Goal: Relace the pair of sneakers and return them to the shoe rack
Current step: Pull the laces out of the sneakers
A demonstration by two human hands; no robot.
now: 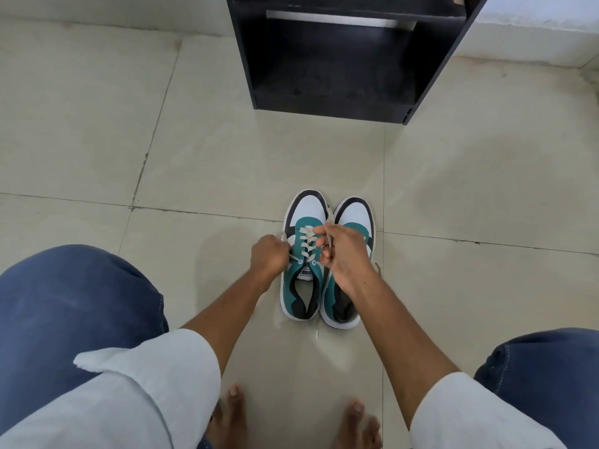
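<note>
Two teal, white and black sneakers stand side by side on the tiled floor, toes pointing away from me. The left sneaker [303,286] carries a cream lace [306,243] crossed through its eyelets. My left hand [269,257] grips one lace end at the shoe's left side. My right hand [343,251] pinches the other lace end above the tongue and covers much of the right sneaker [351,212], hiding its eyelets. The black shoe rack [340,105] stands open-fronted beyond the shoes.
My knees in blue trousers sit at the lower left [64,303] and lower right [544,367], with my bare feet [233,413] below the shoes. A pale wall base [97,24] runs behind the rack. Beige floor tiles [129,140] spread on both sides.
</note>
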